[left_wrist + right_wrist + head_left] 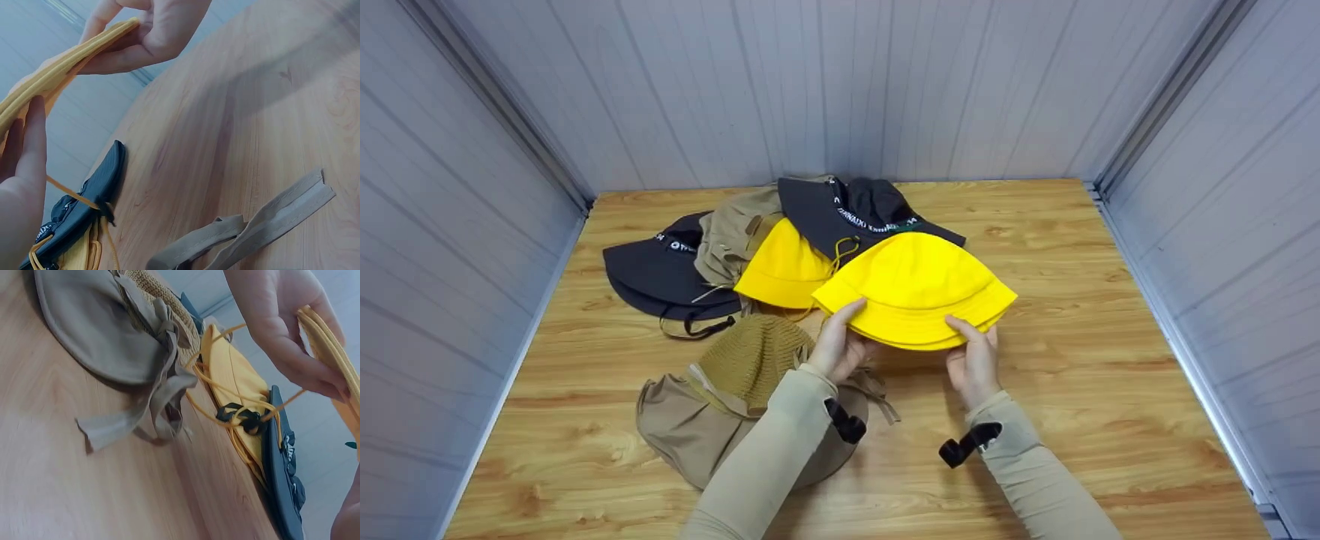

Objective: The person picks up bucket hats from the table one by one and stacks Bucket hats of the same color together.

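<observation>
A bright yellow bucket hat [915,289], folded flat with its crown away from me, is raised above the table. My left hand [844,346] pinches the near brim at its left, thumb on top. The right hand [976,358] grips the same brim farther right, its thumb also on top. Edge-on in the left wrist view, the brim [62,64] runs between both hands. A yellow cord with a black toggle [247,419] hangs below in the right wrist view. Close to my left forearm lies a tan hat with a woven crown [757,360], partly hidden by that arm.
Behind the held hat, a pile holds another yellow hat [787,266], a khaki hat [727,232], a black hat [877,210] and a second black one [660,274] at the left. Panelled walls [855,90] enclose the wooden tabletop [1110,420] on three sides.
</observation>
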A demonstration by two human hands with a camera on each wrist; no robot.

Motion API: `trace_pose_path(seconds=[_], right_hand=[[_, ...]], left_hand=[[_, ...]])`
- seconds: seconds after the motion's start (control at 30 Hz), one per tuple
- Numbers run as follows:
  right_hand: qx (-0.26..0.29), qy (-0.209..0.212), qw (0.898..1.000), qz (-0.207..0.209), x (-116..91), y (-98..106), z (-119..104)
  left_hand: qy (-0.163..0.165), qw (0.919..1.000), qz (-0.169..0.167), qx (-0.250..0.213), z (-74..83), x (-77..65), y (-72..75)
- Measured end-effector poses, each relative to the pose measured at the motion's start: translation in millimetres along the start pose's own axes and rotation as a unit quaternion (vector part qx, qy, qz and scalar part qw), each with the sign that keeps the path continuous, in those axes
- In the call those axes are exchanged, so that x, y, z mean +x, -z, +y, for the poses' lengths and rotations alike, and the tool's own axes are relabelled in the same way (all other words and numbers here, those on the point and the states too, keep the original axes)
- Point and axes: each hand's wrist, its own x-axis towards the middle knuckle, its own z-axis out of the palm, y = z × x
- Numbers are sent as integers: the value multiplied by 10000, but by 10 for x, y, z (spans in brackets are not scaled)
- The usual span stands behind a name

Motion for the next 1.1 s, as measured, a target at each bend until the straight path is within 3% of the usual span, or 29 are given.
trace_pose_path(seconds=[0.13, 0.37, 0.63, 0.73, 0.9, 1.1], right_hand=[[-20, 15, 10000, 0, 9, 35, -36], [-110, -131, 9998, -89, 31, 95, -122], [-263, 33, 9996, 84, 137, 248, -387], [-370, 57, 9992, 141, 172, 316, -492], [-1022, -31, 9946, 160, 201, 458, -666], [-1491, -535, 9873, 125, 227, 700, -910]], left_hand=[[-17, 9999, 95, -112, 11, 15, -3], [-225, 9995, 177, 107, 27, -7, 15], [-377, 9987, 148, 306, 31, -21, 44], [-249, 9992, 114, 290, 16, -22, 46], [225, 9981, 83, 574, 10, -47, 54], [663, 9902, 234, 1203, -18, -58, 69]])
